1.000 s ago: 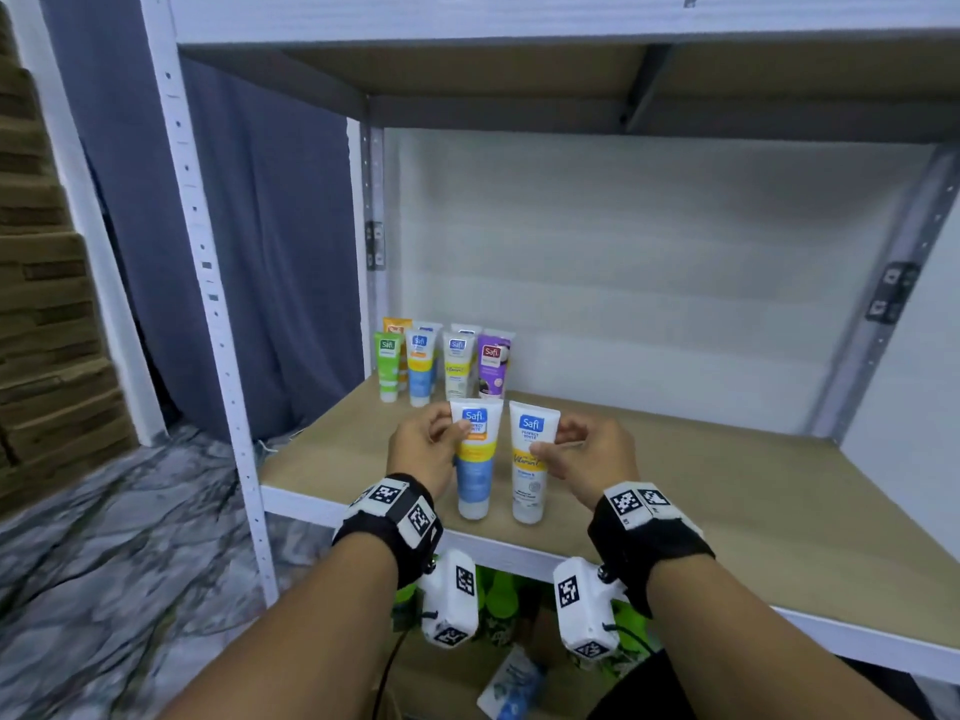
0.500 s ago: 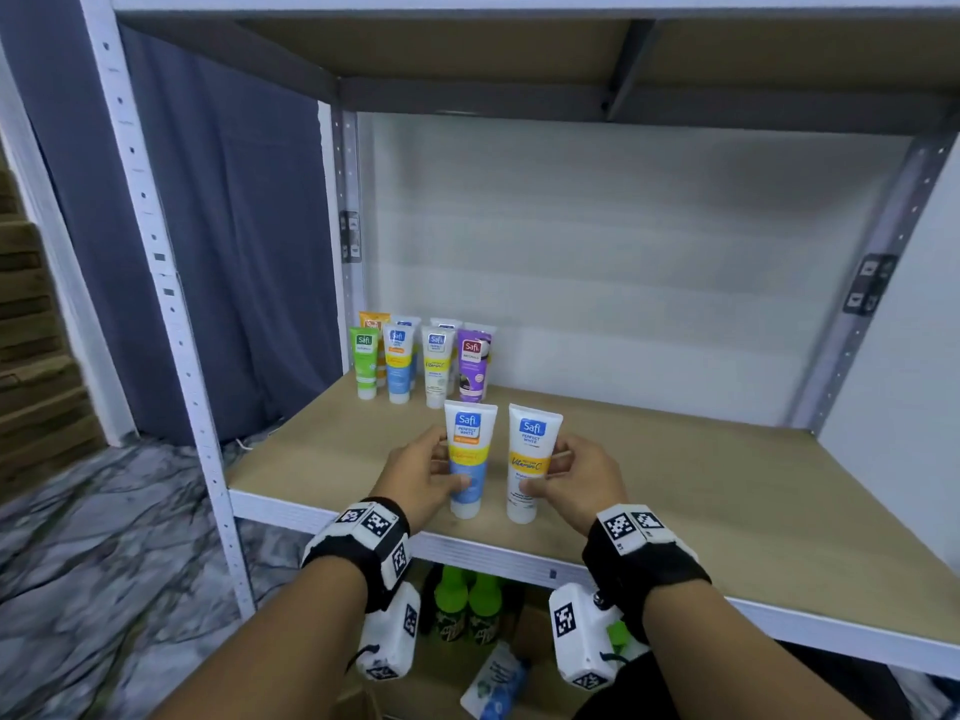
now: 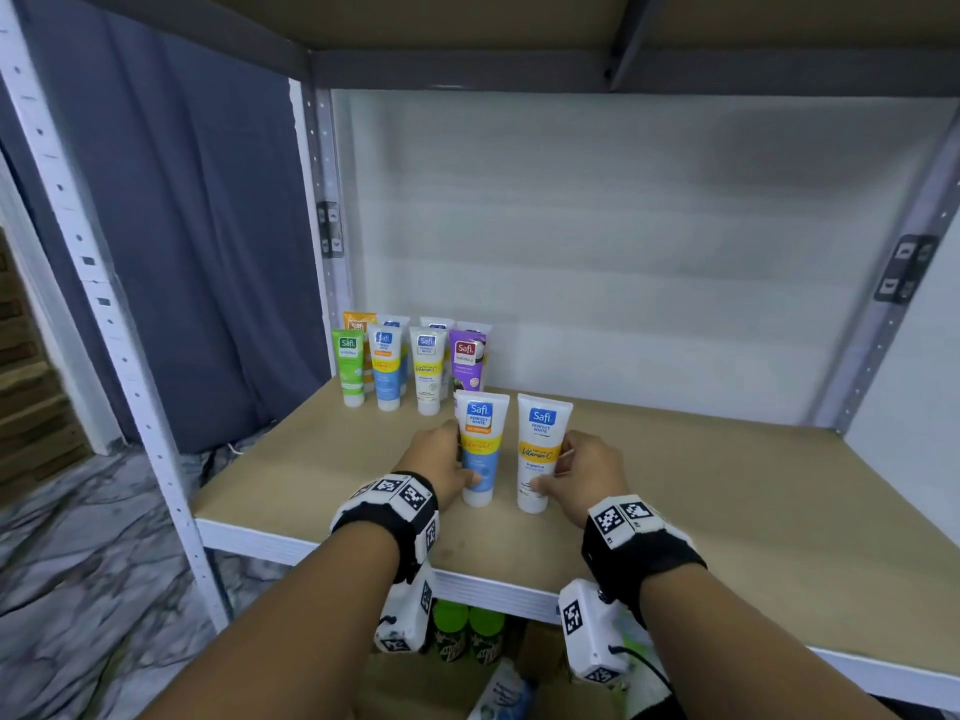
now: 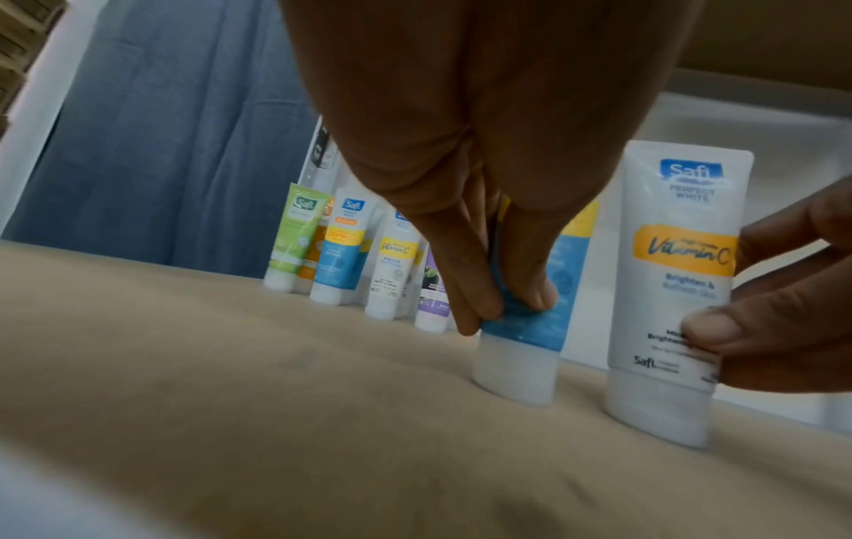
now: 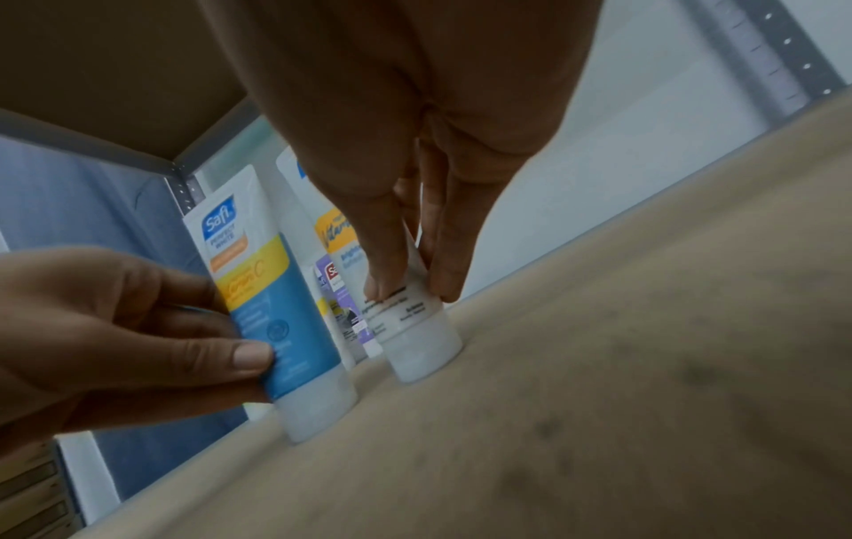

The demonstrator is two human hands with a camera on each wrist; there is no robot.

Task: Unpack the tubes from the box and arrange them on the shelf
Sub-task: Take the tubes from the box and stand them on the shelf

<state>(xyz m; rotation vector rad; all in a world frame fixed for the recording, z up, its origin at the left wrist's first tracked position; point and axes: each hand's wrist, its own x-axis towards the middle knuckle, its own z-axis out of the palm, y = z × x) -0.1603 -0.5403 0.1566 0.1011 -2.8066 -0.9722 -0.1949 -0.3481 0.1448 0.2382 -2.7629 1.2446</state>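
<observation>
Two tubes now stand deeper on the shelf (image 3: 701,491): our left hand (image 3: 439,462) pinches the blue tube (image 3: 480,449), our right hand (image 3: 584,472) the white tube (image 3: 540,452), nearly joining the back row (image 3: 410,363).

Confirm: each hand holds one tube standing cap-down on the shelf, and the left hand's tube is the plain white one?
Not quite. The left hand holds the blue-and-yellow tube; the white tube is in the right hand. Both stand cap-down on the shelf, as the head view shows.

A blue-grey curtain (image 3: 208,241) hangs left of the rack; marbled grey floor (image 3: 78,589) below; 2 green bottle caps (image 3: 467,623) under the board.
</observation>
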